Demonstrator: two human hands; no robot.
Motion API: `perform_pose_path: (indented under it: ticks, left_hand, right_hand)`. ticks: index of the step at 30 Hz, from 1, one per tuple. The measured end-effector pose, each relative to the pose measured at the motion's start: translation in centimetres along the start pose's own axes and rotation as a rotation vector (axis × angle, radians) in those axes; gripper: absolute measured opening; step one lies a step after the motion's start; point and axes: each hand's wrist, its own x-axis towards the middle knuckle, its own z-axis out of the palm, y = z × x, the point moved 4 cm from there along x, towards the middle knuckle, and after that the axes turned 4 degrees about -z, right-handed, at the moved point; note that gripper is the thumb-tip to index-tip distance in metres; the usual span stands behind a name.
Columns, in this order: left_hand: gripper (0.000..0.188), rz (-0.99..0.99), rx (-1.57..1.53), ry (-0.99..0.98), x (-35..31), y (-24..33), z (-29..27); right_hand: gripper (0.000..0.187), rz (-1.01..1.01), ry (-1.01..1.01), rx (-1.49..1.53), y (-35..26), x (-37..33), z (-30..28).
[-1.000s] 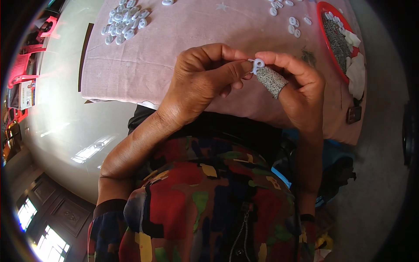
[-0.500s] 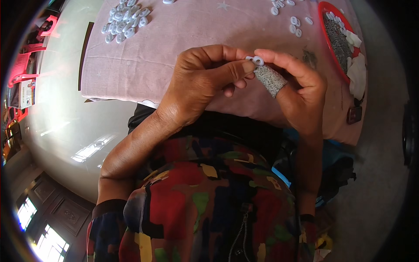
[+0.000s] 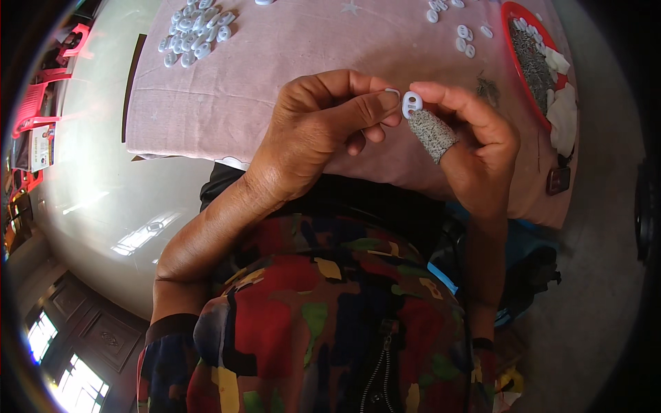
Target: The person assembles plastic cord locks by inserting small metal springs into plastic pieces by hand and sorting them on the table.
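My right hand [image 3: 475,141] pinches a white oval plastic piece [image 3: 412,104] with two holes between its index fingertip and thumb. The thumb wears a speckled grey knitted sleeve [image 3: 432,135]. To its left, my left hand [image 3: 323,127] is closed in a pinch, thumb pressed against index finger. A thin white edge shows at the tips of that pinch; most of what it holds is hidden. Both hands are raised over the near edge of the pink-covered table [image 3: 200,124], their fingertips close but apart.
A pile of white oval pieces [image 3: 196,33] lies at the far left, with several more [image 3: 465,33] at the far right. The red tray [image 3: 506,38] on the right holds small grey parts and white pieces. Near it are white cloth [image 3: 564,120] and a small dark device [image 3: 558,180].
My fingertips have moved slightly apart. The white oval piece has turned upright in my right hand, away from the left fingertips. My right hand has shifted a little to the right.
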Motion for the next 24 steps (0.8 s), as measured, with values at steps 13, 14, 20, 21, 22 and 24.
perform_pose_path:
  ticks: [13, 14, 20, 21, 22, 24]
  left_hand:
    - [0.02, -0.041, -0.065, -0.01, -0.1, -0.4, 0.2]
    - [0.02, -0.034, -0.068, -0.014, -0.1, -0.4, 0.2]
    - [0.021, -0.035, -0.068, -0.029, 0.0, -0.6, 0.4]
    - [0.021, -0.035, -0.068, -0.027, 0.0, -0.7, 0.4]
    - [0.021, -0.042, -0.114, -0.039, 0.1, -0.8, 0.4]
    - [0.021, -0.049, -0.16, -0.051, 0.2, -0.9, 0.3]
  right_hand:
    - [0.041, 0.007, 0.034, 0.028, 0.3, 0.1, 0.2]
    - [0.041, 0.007, 0.033, 0.029, 0.3, 0.1, 0.2]
    - [0.032, 0.012, 0.016, 0.011, 0.4, 0.1, 0.1]
    - [0.036, 0.001, 0.029, 0.028, 0.6, 0.1, 0.1]
    - [0.04, -0.009, 0.044, 0.043, 0.6, 0.1, 0.0]
    - [0.039, 0.001, 0.062, 0.052, 0.6, 0.1, 0.3]
